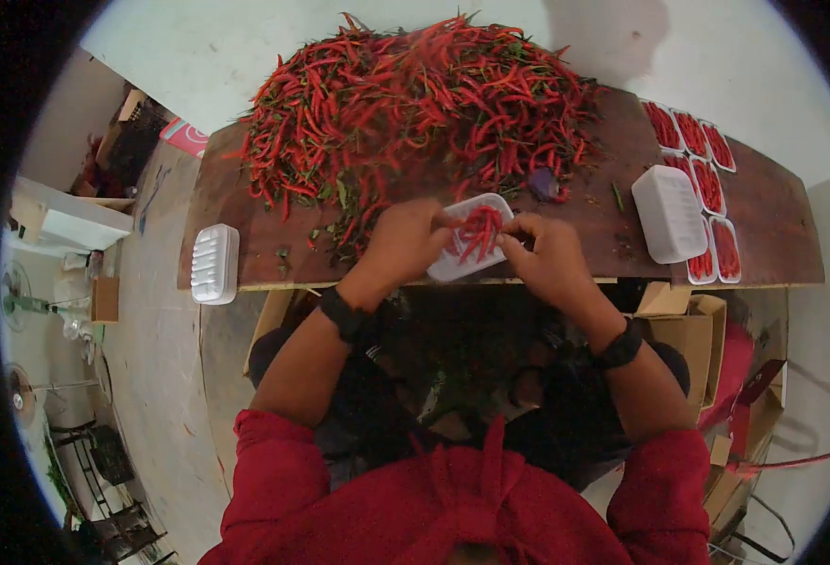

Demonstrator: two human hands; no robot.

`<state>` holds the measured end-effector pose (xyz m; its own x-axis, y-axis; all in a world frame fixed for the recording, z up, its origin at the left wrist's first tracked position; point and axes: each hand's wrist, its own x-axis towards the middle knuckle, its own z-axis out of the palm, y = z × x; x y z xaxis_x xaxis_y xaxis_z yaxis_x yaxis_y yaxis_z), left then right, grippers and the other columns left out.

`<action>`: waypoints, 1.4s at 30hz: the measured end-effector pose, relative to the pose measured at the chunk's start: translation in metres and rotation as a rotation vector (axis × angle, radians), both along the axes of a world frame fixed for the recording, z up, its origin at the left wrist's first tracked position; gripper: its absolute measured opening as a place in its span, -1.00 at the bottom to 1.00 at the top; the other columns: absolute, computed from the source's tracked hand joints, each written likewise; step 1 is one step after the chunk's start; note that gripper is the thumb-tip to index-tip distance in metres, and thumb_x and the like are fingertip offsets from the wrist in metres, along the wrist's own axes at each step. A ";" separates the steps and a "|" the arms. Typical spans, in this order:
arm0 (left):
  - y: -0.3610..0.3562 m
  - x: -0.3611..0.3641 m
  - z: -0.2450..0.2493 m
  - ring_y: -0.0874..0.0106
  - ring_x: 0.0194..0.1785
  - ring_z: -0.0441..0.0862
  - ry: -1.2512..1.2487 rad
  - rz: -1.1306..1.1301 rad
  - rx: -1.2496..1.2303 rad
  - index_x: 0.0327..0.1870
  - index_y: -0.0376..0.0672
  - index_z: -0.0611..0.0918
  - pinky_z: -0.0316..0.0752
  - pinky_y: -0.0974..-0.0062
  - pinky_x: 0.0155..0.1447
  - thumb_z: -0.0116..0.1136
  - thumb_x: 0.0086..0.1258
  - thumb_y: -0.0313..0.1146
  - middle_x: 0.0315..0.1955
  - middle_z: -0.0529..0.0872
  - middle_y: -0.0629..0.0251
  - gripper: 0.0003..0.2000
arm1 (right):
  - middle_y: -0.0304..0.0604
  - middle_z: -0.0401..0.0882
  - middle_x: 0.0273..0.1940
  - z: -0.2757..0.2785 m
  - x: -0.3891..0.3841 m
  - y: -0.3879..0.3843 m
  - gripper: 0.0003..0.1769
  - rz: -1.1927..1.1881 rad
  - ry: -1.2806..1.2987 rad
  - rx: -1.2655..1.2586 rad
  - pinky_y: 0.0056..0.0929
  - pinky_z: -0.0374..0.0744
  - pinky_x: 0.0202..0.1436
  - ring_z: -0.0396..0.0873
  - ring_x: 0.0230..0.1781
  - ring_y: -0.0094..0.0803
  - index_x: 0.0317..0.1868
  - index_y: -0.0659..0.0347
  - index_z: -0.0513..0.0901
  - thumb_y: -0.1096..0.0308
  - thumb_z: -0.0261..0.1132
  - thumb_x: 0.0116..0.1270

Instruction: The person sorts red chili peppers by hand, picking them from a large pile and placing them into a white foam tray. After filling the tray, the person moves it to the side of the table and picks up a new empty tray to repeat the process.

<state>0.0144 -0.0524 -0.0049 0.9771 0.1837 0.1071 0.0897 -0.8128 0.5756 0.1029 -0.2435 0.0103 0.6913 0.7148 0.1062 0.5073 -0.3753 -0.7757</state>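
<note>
A white foam tray [455,267] with red chili peppers [476,234] in it rests at the near edge of the brown table, slightly tilted. My left hand [407,240] lies over the tray's left side, fingers curled in at the chilies; what they grip is hidden. On the right side, my right hand [549,252] pinches at the ends of the chilies with thumb and forefinger. Just beyond both hands rises a large heap of red chilies [415,104] with green stems and leaves mixed in.
Several filled chili trays [724,247] sit on the table's right, beside a stack of white foam trays [669,215]. Another stack of foam trays [214,264] stands at the left edge. A purple object [543,184] lies by the heap. Cardboard boxes [688,339] stand below right.
</note>
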 end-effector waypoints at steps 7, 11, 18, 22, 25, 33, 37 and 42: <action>0.004 0.008 -0.015 0.04 -0.22 0.58 -0.030 0.006 0.113 -0.34 -0.24 0.60 0.47 0.17 -0.11 0.16 0.11 -0.35 -0.37 0.63 0.03 -0.83 | 0.05 0.63 -0.41 0.001 0.000 -0.004 -0.79 -0.002 0.005 0.056 -0.37 0.52 -0.28 0.63 -0.40 -0.23 -0.29 0.38 0.62 0.36 0.26 0.16; 0.005 0.012 -0.015 0.05 -0.21 0.56 -0.036 0.024 0.253 -0.30 -0.19 0.58 0.46 0.15 -0.14 0.13 0.13 -0.39 -0.34 0.60 0.08 -0.86 | 0.05 0.63 -0.40 0.000 0.002 -0.004 -0.79 0.003 -0.028 0.032 -0.37 0.52 -0.27 0.64 -0.38 -0.22 -0.29 0.37 0.62 0.36 0.26 0.16; 0.005 0.019 -0.016 0.06 -0.21 0.56 -0.102 -0.034 0.285 -0.28 -0.17 0.56 0.46 0.15 -0.16 0.14 0.13 -0.39 -0.34 0.57 0.10 -0.85 | 0.05 0.63 -0.40 0.004 0.001 -0.006 -0.78 -0.014 -0.009 0.020 -0.36 0.52 -0.26 0.63 -0.37 -0.20 -0.30 0.36 0.62 0.35 0.26 0.15; 0.000 0.022 -0.014 0.06 -0.22 0.56 -0.020 -0.010 0.303 -0.28 -0.17 0.56 0.46 0.14 -0.17 0.14 0.13 -0.38 -0.35 0.57 0.09 -0.85 | 0.06 0.63 -0.40 0.005 0.002 -0.006 -0.78 -0.006 -0.028 0.010 -0.36 0.52 -0.27 0.64 -0.37 -0.18 -0.30 0.35 0.63 0.34 0.26 0.15; 0.000 0.023 -0.016 0.05 -0.24 0.55 -0.043 -0.021 0.303 -0.30 -0.17 0.56 0.46 0.13 -0.19 0.14 0.13 -0.38 -0.37 0.56 0.08 -0.86 | 0.06 0.63 -0.39 0.007 0.001 -0.006 -0.78 -0.012 -0.019 0.013 -0.35 0.52 -0.27 0.64 -0.37 -0.18 -0.29 0.35 0.63 0.34 0.27 0.15; -0.001 0.024 -0.021 0.08 -0.30 0.55 -0.097 -0.028 0.323 -0.34 -0.16 0.54 0.47 0.17 -0.26 0.18 0.11 -0.39 -0.42 0.53 0.13 -0.87 | 0.05 0.64 -0.41 0.006 0.001 -0.007 -0.79 -0.002 -0.036 0.023 -0.36 0.52 -0.29 0.64 -0.39 -0.20 -0.30 0.34 0.64 0.34 0.27 0.15; 0.000 0.023 -0.022 0.08 -0.30 0.55 -0.118 -0.050 0.328 -0.33 -0.15 0.55 0.47 0.17 -0.26 0.19 0.11 -0.40 -0.43 0.53 0.14 -0.87 | 0.03 0.63 -0.43 0.006 0.001 -0.007 -0.80 -0.003 -0.034 0.022 -0.36 0.50 -0.32 0.62 -0.43 -0.22 -0.31 0.33 0.64 0.34 0.27 0.15; 0.001 0.023 -0.022 0.09 -0.28 0.55 -0.128 -0.071 0.314 -0.31 -0.17 0.57 0.47 0.19 -0.22 0.18 0.11 -0.40 -0.41 0.54 0.11 -0.86 | 0.03 0.63 -0.44 0.005 0.001 -0.007 -0.81 0.010 -0.036 0.014 -0.36 0.49 -0.35 0.61 -0.46 -0.23 -0.32 0.33 0.63 0.35 0.27 0.15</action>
